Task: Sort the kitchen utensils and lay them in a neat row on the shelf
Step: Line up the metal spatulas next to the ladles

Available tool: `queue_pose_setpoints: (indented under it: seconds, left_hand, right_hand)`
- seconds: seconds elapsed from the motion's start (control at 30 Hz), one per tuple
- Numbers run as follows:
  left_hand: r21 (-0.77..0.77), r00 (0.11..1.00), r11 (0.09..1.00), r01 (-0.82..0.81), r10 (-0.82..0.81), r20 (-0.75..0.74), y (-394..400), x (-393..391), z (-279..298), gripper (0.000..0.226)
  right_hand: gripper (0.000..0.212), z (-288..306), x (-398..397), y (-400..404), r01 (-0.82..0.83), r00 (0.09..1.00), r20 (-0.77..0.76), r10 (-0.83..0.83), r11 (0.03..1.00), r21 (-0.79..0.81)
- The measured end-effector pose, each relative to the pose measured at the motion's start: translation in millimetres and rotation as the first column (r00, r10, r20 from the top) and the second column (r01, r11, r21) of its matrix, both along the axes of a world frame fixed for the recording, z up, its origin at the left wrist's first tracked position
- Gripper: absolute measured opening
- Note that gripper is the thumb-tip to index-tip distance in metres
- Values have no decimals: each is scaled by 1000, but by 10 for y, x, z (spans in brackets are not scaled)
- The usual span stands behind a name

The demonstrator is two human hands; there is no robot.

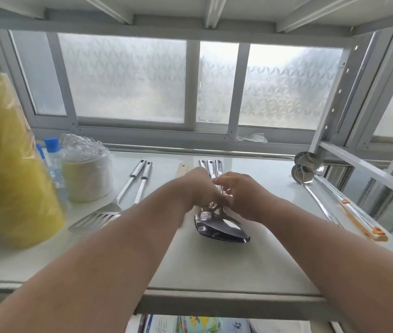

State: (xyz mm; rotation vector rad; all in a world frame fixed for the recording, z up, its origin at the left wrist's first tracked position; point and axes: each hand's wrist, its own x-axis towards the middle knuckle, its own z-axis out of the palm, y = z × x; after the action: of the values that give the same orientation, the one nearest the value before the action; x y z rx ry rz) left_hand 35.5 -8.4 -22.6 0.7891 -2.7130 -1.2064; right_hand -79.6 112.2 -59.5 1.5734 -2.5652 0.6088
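On the white shelf (238,272), three steel turners lie bunched in the middle, their blades (221,230) stacked toward me and their handles (211,165) pointing at the window. My left hand (196,186) and my right hand (240,192) both grip these handles from either side. Two slotted steel spatulas (109,212) lie side by side to the left. A wooden handle end (183,168) shows just behind my left hand. Two steel ladles (307,168) lie along the right edge, bowls at the back.
A big yellow plastic-wrapped bundle (8,159) stands at the left, with blue-capped bottles (52,155) and a wrapped white roll (87,174) behind it. An orange-tipped stick (363,219) lies by the ladles. A frosted window and the shelf's white frame post (342,92) close the back and right.
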Motion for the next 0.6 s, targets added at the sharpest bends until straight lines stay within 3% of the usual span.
queue_pose_setpoints:
  seconds: [0.13,0.23,0.3,0.37,0.43,0.5,0.6]
  left_hand:
    - [291,992,957,-11,46,-115,-49,17,-121,38]
    - [367,987,930,0,58,-148,-129,57,-192,25]
    - [415,987,909,24,44,-152,-159,120,-194,42]
    - [437,988,897,58,10,-152,-186,196,-163,71]
    - [433,985,893,125,-59,-162,-211,284,-50,86]
    - [407,969,885,228,-168,-180,-216,401,119,87]
    - [376,934,855,357,-313,-174,-201,608,351,80]
  right_hand:
    - [45,-12,58,26,37,998,55,-30,993,-112]
    - [54,48,85,68,53,984,177,-27,988,-146]
    - [60,144,111,98,28,988,151,-9,992,-122]
    - [69,278,116,119,-16,999,31,17,1000,-19]
    - [79,436,96,126,-11,982,-185,40,988,153]
    - [78,606,66,121,63,905,-422,48,967,245]
    - [53,929,68,108,78,793,-599,108,958,276]
